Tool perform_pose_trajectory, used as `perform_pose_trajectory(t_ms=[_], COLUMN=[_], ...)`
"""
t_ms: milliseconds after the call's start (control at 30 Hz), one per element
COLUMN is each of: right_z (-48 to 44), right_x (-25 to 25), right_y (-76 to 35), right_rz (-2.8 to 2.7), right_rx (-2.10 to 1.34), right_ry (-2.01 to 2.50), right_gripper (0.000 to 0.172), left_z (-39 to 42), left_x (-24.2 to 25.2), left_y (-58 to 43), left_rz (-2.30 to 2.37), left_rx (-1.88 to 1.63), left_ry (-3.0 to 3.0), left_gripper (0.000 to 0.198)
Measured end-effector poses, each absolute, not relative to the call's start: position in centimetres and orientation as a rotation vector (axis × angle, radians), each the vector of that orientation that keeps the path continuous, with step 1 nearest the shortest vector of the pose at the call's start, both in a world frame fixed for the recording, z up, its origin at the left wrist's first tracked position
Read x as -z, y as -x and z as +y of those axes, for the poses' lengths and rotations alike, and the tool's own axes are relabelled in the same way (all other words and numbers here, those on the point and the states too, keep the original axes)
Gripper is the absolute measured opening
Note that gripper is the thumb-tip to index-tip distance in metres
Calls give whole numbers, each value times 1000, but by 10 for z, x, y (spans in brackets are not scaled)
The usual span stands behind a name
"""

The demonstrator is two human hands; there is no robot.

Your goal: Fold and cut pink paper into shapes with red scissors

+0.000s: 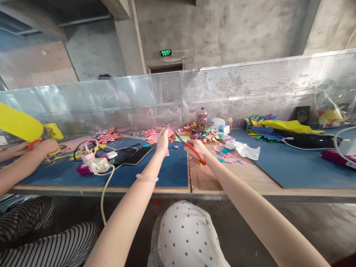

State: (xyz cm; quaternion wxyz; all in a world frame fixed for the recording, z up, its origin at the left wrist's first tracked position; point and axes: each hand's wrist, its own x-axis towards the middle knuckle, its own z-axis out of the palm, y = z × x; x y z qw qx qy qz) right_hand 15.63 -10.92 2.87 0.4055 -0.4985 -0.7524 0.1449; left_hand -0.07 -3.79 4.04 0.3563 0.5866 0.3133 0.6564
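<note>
My left hand (163, 141) is closed on a piece of pink paper (170, 131) above the table. In my right hand (197, 147) is a pair of scissors (199, 155) with orange handles, fingers wrapped round them. The blades point up and left, with their tips close to the pink paper; whether they touch it I cannot tell. Beneath my hands lie small pink paper scraps (176, 147). More pink and blue cuttings (229, 158) are scattered on the bare wood to the right.
A phone (138, 155), a power strip (97, 164) and cables lie left. At far left, a co-worker's hands (44, 147) hold scissors and yellow paper (19, 122). A bottle (203, 120) and paper flowers (211, 134) stand before the perforated metal screen (236, 89).
</note>
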Motion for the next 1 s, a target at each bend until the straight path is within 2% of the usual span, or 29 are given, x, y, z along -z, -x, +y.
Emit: perform_pose_trajectory(t_ms=[667,867,1000], right_z=[-91,-84,-81], right_x=[-15,-9,-3], right_y=[-155,-156,-163], right_rz=[-1897,-1776,-1678], right_rx=[-183,-90,-55], right_ry=[1302,1610,1855], right_gripper=[30,33,35], left_z=[-38,-33,-26], left_x=[-42,-40,-39], left_y=[0,4,8], left_rz=[750,783,883], left_rx=[-1662,-1696,-1702], left_ry=[-1497,-1457,-1310], left_gripper=[26,33,25])
